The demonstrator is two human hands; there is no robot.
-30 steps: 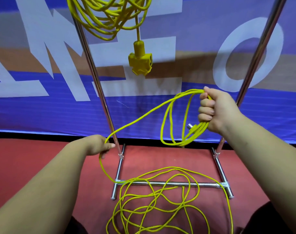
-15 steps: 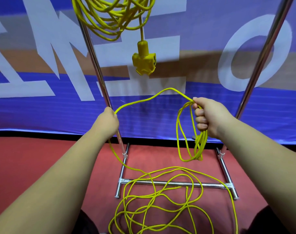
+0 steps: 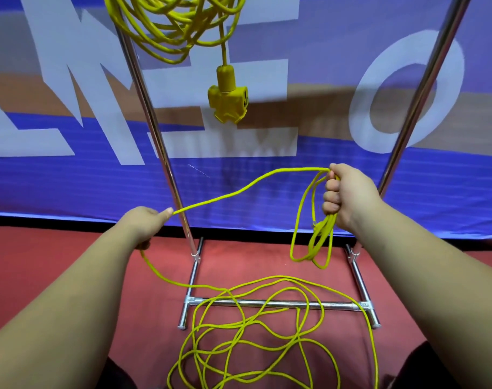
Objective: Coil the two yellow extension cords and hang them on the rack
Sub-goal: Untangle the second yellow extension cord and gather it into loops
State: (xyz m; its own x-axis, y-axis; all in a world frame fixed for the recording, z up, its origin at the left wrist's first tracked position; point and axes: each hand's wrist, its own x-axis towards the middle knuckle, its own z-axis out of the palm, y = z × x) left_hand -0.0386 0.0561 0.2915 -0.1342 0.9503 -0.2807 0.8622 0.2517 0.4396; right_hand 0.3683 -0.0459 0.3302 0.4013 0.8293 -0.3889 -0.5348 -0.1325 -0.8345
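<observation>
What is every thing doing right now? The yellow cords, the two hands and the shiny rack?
Hung cord: coiled, hanging from above the picture's top; its socket end dangles.
Second cord: a few loops gathered, the rest loose on the red floor.
Left hand: grips the second cord's strand.
Right hand: holds the loops in a fist.
Rack: upright on the floor.

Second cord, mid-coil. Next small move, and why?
Probably bring the left hand across to the right hand and lay its stretch of cord in as another loop. The right grips only a few hanging loops, and most of the cord lies in a loose heap below.
</observation>
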